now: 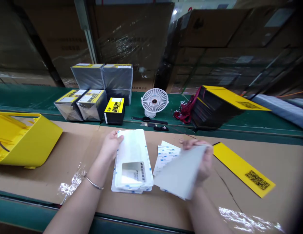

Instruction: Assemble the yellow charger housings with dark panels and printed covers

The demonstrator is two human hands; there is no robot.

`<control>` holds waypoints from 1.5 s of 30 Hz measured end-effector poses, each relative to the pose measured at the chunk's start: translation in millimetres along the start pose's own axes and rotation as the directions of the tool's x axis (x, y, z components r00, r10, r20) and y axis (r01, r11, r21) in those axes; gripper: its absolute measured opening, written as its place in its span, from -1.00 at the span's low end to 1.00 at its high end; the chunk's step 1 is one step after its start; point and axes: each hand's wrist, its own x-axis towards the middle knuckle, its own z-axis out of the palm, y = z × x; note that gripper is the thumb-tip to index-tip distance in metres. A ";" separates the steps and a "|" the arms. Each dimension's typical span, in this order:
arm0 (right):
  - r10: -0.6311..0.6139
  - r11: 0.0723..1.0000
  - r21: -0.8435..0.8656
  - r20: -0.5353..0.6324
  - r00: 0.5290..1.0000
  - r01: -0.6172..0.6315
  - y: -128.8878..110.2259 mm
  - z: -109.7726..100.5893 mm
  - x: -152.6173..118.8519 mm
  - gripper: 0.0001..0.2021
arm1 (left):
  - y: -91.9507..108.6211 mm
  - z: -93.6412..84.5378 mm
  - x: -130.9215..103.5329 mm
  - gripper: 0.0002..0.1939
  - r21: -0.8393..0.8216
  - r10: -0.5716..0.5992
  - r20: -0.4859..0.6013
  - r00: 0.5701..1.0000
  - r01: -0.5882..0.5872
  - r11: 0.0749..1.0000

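Note:
My left hand grips the upper left edge of a small stack of white panels, thumb on top. The uppermost panel has a pale window area with dark printing near its lower end, and blue-marked adhesive edging shows around the stack. Blurred by motion, my right hand is closed on a plain grey-white sheet, held tilted. Beneath that sheet, partly hidden, lie white backing sheets printed with blue 3M marks. A yellow card with a QR code lies to the right of my right hand.
A yellow plastic housing stands at the left on the cardboard-covered bench. Along the back are wrapped box stacks, a small black-yellow stack, a white fan, a black watch and yellow-black cards with red cords.

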 end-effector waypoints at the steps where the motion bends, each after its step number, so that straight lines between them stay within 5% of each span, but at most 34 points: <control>1: 0.052 0.999 -0.001 -0.013 0.999 -0.052 4.6 -10.3 12.3 -0.82 | -4.0 -7.1 4.8 -0.66 0.043 0.001 -0.022 1.000 0.000 0.999; 5: 0.152 0.974 -0.191 0.137 0.979 -0.124 18.2 -39.4 43.0 -0.61 | -25.1 -19.7 13.8 -0.72 0.287 0.047 -0.061 0.997 -0.027 0.958; 7: 0.147 0.928 -0.371 0.275 0.950 -0.036 21.2 -39.7 42.4 -0.63 | -34.2 -19.1 13.8 -0.70 0.448 0.132 -0.082 0.988 -0.082 0.890; 11: 0.272 0.679 -0.699 0.523 0.808 0.224 31.4 -25.8 27.8 -0.70 | -32.0 -15.9 12.5 -0.54 0.728 0.380 -0.046 0.924 -0.229 0.646; 15: 0.350 0.512 -0.815 0.485 0.802 0.269 46.1 -22.7 20.9 -0.65 | 2.4 -17.8 27.1 -0.48 0.848 0.544 0.065 0.837 -0.333 0.411; 19: 0.346 0.509 -0.832 0.433 0.832 0.221 49.1 -28.3 23.3 -0.66 | 40.5 -32.2 65.8 -0.32 0.936 0.634 0.177 0.753 -0.329 0.129; 21: 0.328 0.538 -0.817 0.431 0.841 0.208 47.0 -28.4 24.2 -0.68 | 48.5 -44.7 85.4 -0.25 0.941 0.595 0.284 0.752 -0.338 -0.023; 23: 0.323 0.568 -0.797 0.443 0.837 0.202 44.2 -26.4 23.7 -0.70 | 48.1 -58.3 98.2 -0.25 0.919 0.528 0.363 0.768 -0.388 -0.069; 26: 0.332 0.603 -0.774 0.467 0.820 0.196 40.4 -20.6 20.7 -0.71 | 42.0 -72.0 98.8 -0.45 0.899 0.539 0.383 0.750 -0.436 -0.032; 30: 0.289 0.648 -0.730 0.502 0.815 0.219 34.8 -8.9 12.4 -0.73 | 47.5 -62.4 64.6 -0.77 0.888 0.709 0.276 0.649 -0.454 0.069; 33: 0.230 0.711 -0.665 0.525 0.819 0.227 26.8 3.1 3.2 -0.74 | 62.8 -34.3 23.0 -0.84 0.813 0.826 0.134 0.547 -0.538 0.224; 34: 0.208 0.742 -0.632 0.536 0.818 0.225 22.9 7.1 -0.3 -0.72 | 67.3 -23.1 9.5 -0.86 0.655 0.846 0.008 0.533 -0.642 0.398; 37: 0.163 0.845 -0.498 0.585 0.795 0.193 8.6 17.3 -11.0 -0.61 | 71.0 7.4 -20.6 -0.88 0.116 0.695 -0.187 0.695 -0.686 0.718; 40: 0.145 0.935 -0.334 0.671 0.727 0.122 -4.6 23.9 -21.8 -0.56 | 58.8 25.9 -31.3 -0.93 -0.204 0.397 -0.184 0.899 -0.430 0.880; 42: 0.175 0.968 -0.250 0.705 0.687 0.009 -9.7 27.5 -29.7 -0.64 | 47.6 31.3 -31.4 -0.94 -0.267 0.249 -0.137 0.959 -0.278 0.923; 45: 0.270 0.963 -0.192 0.696 0.666 -0.190 -11.0 33.1 -42.4 -0.73 | 36.2 32.9 -28.7 -0.92 -0.273 0.188 -0.112 0.976 -0.212 0.938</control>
